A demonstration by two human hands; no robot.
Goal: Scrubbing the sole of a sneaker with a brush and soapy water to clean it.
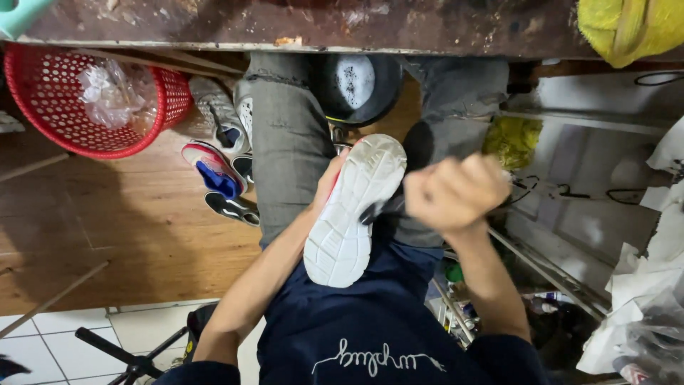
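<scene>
While the white shoe sole (354, 214) serves as the landmark at frame centre, items run as follows. Workbench edge (299, 28): dark, stained, well above the sole. Grey trousers (288, 142): the person's knees, directly behind the sole. Red perforated basket (89, 100): far left of the sole, holding crumpled clear plastic. Dark round basin (358, 87): just above the sole, between the knees. Shoe: sole up, resting on the lap. Loose sneakers (221, 171): on the wooden floor, left of the sole. Right hand (456, 192): fisted around a dark tool handle touching the sole's right edge. Left hand (329, 182): mostly hidden behind the sole's left side, gripping the shoe.
</scene>
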